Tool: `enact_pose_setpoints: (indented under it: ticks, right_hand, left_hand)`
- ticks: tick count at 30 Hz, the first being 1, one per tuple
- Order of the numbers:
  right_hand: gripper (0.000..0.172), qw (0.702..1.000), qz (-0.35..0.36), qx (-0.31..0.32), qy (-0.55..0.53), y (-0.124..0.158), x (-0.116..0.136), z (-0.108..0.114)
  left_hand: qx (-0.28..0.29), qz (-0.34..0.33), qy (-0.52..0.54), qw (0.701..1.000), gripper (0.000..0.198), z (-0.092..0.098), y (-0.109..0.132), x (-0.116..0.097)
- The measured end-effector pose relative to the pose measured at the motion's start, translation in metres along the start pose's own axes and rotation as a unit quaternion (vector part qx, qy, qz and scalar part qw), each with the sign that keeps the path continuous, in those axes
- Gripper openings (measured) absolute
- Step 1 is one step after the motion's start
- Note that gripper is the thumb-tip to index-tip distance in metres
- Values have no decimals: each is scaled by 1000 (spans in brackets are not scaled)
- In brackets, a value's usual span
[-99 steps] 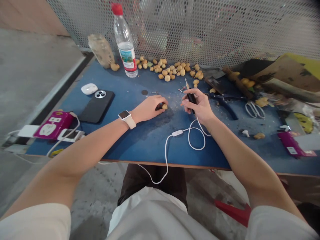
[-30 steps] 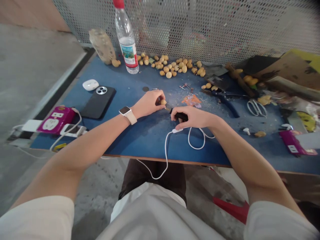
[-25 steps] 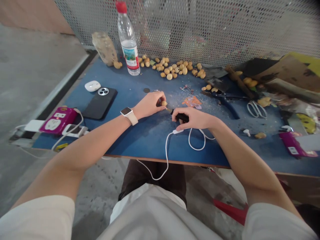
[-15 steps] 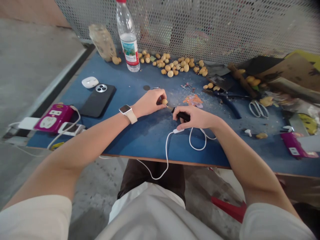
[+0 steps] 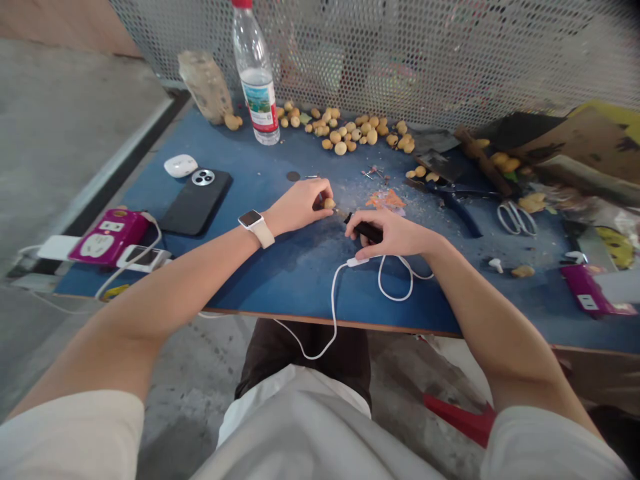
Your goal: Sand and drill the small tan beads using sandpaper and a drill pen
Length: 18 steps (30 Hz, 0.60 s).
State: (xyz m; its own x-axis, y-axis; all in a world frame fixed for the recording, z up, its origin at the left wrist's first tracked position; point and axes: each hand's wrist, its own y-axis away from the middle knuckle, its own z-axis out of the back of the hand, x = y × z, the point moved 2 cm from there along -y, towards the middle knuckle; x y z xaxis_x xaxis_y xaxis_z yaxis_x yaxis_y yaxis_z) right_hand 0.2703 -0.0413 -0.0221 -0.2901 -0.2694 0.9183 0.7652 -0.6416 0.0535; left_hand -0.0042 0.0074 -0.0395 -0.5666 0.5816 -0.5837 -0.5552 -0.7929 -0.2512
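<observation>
The right hand (image 5: 393,235) has been lowered and turned flatter, a black corded carving pen (image 5: 365,231) held in a narrow pinch. Its tip is kept just beside a small tan nut (image 5: 329,203), gripped tightly by the left hand (image 5: 299,207) mid-desk on the blue desk (image 5: 300,293). A white cable (image 5: 333,300) is trailed toward the front edge.

Hidden, tiny, cut off

The fingers of the left hand (image 5: 299,207) partly cover the little tan nut (image 5: 329,203); the tip of the black tool (image 5: 367,231) is too small to make out; the top edge cuts off the water bottle's cap (image 5: 242,3).
</observation>
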Motion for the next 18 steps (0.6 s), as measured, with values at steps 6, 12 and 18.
enact_pose_setpoints:
  ticks: [6,12,18]
  right_hand:
    - [48,988,59,-91,-110,1,-9,9]
    - [56,973,41,-181,-134,2,-15,12]
    - [80,968,73,-225,-89,-8,-21,3]
  left_hand:
    - [2,-6,-4,1000,23,0,0,0]
    - [1,-5,-5,1000,25,-1,0,1]
    - [-3,-18,-5,1000,22,-2,0,3]
